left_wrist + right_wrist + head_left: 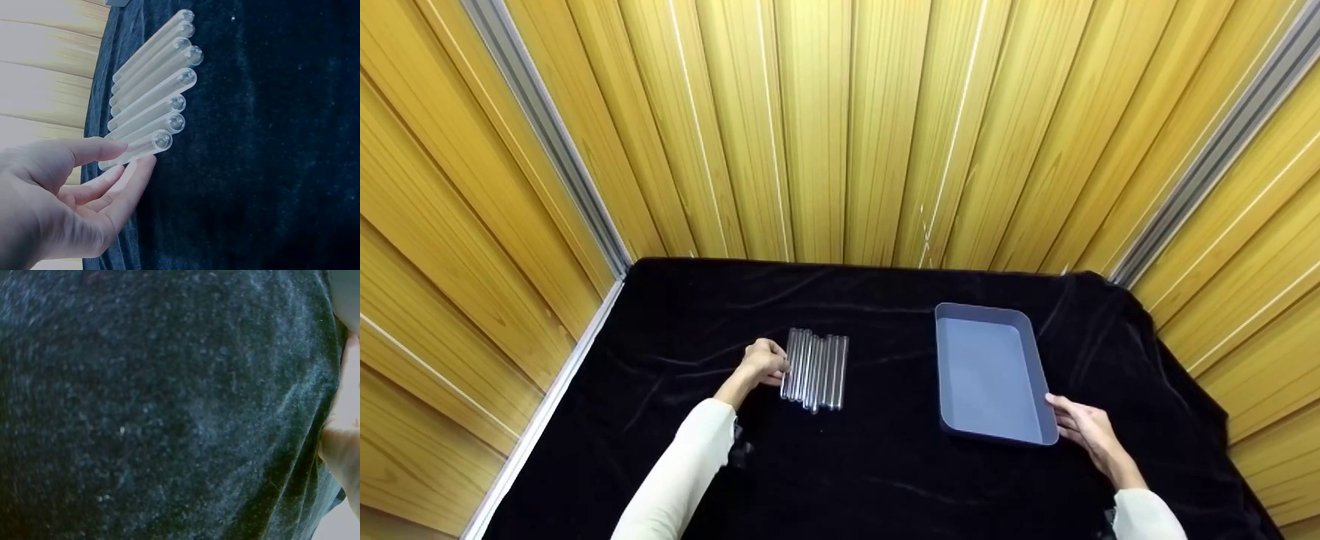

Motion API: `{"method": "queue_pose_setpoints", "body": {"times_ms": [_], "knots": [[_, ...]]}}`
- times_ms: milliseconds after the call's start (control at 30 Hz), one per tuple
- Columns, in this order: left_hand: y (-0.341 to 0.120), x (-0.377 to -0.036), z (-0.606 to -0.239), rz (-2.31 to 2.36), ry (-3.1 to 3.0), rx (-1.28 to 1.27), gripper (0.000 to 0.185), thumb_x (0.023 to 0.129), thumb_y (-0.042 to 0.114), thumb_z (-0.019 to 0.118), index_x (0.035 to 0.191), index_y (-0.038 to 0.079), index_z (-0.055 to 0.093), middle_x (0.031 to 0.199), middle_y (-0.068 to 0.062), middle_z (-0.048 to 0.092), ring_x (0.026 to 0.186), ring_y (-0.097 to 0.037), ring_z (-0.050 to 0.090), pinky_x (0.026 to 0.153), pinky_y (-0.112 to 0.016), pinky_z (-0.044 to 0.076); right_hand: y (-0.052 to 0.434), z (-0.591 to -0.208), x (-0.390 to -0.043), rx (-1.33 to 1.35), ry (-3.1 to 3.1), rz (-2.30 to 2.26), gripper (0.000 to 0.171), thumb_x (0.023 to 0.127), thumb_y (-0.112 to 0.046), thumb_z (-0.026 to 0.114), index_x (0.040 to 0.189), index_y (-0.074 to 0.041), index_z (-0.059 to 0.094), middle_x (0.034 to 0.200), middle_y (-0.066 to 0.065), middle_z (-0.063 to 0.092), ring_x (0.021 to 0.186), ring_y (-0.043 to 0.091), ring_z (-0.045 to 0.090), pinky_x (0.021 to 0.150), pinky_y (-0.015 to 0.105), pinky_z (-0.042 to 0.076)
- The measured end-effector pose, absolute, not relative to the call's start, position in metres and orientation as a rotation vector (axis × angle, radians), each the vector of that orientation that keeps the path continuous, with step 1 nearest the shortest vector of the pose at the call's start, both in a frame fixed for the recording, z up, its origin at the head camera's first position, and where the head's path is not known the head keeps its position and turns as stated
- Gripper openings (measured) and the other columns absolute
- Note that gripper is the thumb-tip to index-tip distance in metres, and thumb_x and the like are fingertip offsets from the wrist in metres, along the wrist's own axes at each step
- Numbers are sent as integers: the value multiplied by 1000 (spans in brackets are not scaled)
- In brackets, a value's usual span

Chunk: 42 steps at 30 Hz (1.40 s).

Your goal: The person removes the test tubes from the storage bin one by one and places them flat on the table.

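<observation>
Several clear glass test tubes (815,370) lie side by side on the black cloth (877,472). My left hand (775,367) is at the left edge of the row. In the left wrist view its thumb and fingers (134,181) close lightly on the closed end of the nearest tube (143,144), while the other tubes (154,79) fan out beyond it. A grey-blue tray (1039,360) with nothing in it sits to the right. My right hand (1059,414) rests with fairly straight fingers against its near right corner. The right wrist view shows mostly cloth, with the hand (342,447) at the frame's edge.
Black velvet cloth covers the whole table. Yellow wooden panel walls (840,127) enclose it at the back and on both sides, with a metal rail (547,135) at the left. Bare cloth lies between the tubes and the tray and along the near edge.
</observation>
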State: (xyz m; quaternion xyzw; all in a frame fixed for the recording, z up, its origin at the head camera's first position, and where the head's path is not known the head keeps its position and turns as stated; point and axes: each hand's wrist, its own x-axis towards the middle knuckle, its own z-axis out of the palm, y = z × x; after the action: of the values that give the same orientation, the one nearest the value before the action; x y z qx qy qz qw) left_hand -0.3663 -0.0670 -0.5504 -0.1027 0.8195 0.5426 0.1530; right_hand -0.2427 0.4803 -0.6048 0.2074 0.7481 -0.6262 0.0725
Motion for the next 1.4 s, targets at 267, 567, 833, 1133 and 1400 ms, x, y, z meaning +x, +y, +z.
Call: {"method": "queue_pose_setpoints", "body": {"times_ms": [267,567,833,1133,1400], "knots": [[-62,-367,-554,1511,2401,-269,14,78,-11,66,89,-3,65,74,-7,63,60,-16,67,69,-38,67,486,-606,-237,622,2256,-1873,77,99,-41,64,148,13,39,114,-3,72,91,-3,67,81,15,59],[-54,-366,-557,1413,2440,-246,11,81,-4,67,91,-2,70,83,-15,74,62,-16,67,67,-35,67,495,-608,-230,630,2267,-1856,74,101,-41,62,147,13,41,113,-2,73,90,-2,69,81,16,59],[-55,-362,-560,1407,2450,-233,11,86,2,67,95,-2,71,77,-8,69,62,-14,63,66,-33,66,496,-606,-231,620,2283,-1826,79,101,-44,61,150,13,36,119,-1,72,91,-5,67,82,14,58],[-63,-360,-559,1406,2445,-163,16,90,3,64,102,-4,72,91,-15,74,69,-16,68,70,-34,67,487,-606,-235,648,2294,-1913,39,99,-39,66,124,-9,70,98,-14,75,86,-6,68,79,14,59],[-71,-361,-553,1414,2500,-92,25,90,4,66,113,-6,65,95,-20,75,66,-17,71,61,-29,65,480,-595,-237,639,2339,-1863,38,98,-38,67,123,-10,71,94,-13,74,82,-1,70,75,18,61]]}}
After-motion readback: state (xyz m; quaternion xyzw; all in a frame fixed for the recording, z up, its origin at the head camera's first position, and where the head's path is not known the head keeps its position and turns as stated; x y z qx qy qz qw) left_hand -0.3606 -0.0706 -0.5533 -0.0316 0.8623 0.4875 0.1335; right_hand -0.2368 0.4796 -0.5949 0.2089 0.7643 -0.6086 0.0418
